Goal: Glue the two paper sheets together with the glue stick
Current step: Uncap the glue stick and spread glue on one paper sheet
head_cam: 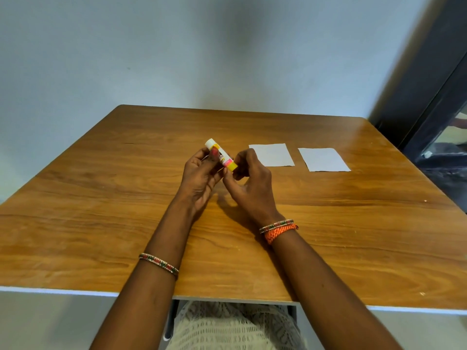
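Glue stick (221,154) — held above the bench (101,198) at centre frame, between both hands. Long axis runs diagonally, white end toward the upper left of the frame, yellow end toward the lower right; whether the cap is on cannot be told.

Left hand (199,178) — fingers curled round the middle of the barrel, thumb across the label.

Right hand (249,180) — fingertips pinching the yellow end, just at the lower right of the stick. Judged to be set for twisting or pulling that end.

Paper sheets, two — near sheet (271,155) lies flat on the bench just right of the right hand; far sheet (323,159) lies further right, apart from the first, not overlapping.

Relation that matters: both sheets lie to the right of the hands, so the right hand is the nearer; the stick must travel rightward and tip down to reach the near sheet.
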